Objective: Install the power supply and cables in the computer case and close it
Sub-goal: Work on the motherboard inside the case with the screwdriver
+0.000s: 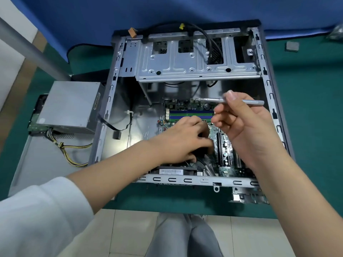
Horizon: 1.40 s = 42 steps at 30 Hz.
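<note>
1. The left hand [182, 139] reaches palm-down into the open computer case [187, 101], its fingers curled over a dark part on the green motherboard [225, 145]; how tightly it grips is hidden beneath the hand.
2. The right hand [246, 127] hovers above the board, fingers curled round a slim, silver metal screwdriver [239, 101] that lies level, tip pointing left.
3. The case is bare grey sheet metal with slotted rails, lying on its side on a green mat [306, 127].
4. The power supply [69, 104], a plain grey metal box, sits outside, just beside the case's left wall, with yellow-and-black cables [74, 154] trailing from it.
5. Farthest, a stamped drive cage [194, 60] spans the case.
</note>
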Available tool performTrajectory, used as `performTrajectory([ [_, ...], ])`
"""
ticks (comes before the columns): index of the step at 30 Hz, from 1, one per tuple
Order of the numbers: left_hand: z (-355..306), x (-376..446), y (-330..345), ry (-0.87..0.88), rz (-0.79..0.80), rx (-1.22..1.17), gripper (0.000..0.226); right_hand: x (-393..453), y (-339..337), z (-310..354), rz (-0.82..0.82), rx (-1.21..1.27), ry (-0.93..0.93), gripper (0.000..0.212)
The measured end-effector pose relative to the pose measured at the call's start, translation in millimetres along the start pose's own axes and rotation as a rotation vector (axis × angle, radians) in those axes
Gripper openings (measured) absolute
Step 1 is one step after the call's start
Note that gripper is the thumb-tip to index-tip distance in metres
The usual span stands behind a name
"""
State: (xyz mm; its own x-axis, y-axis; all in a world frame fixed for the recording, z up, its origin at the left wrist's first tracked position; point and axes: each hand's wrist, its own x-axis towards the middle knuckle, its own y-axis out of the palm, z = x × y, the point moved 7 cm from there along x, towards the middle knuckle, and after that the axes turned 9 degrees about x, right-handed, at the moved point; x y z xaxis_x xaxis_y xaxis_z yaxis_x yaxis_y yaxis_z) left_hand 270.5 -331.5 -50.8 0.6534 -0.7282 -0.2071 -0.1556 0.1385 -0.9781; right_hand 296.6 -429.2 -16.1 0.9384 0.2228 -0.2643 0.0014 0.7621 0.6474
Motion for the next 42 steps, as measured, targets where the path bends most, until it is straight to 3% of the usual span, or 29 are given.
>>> performTrajectory([
  [4,22,-40,-11,-0.107,-0.015,-0.19,0.039,0,3,1,0.042,-0.016,-0.008,0.011],
  [7,40,-79,-28,-0.157,-0.043,-0.088,0.034,-3,9,-8,0.08,-0.112,0.043,0.017],
  [10,62,-111,-30,-0.147,0.017,0.101,0.048,-3,20,-27,0.148,-0.31,0.133,0.016],
  [16,82,-118,-25,-0.331,-0.036,0.117,0.051,7,39,-60,0.391,-0.754,0.267,0.007],
  [23,86,-117,-16,-0.331,-0.021,0.187,0.042,12,62,-103,0.74,-1.271,0.205,0.004],
  [32,86,-116,-18,-0.322,-0.042,0.2,0.042,6,59,-119,0.94,-1.502,0.134,0.014],
  [42,89,-117,-12,-0.333,-0.042,0.176,0.042,4,62,-126,1.005,-1.587,0.15,0.018],
])
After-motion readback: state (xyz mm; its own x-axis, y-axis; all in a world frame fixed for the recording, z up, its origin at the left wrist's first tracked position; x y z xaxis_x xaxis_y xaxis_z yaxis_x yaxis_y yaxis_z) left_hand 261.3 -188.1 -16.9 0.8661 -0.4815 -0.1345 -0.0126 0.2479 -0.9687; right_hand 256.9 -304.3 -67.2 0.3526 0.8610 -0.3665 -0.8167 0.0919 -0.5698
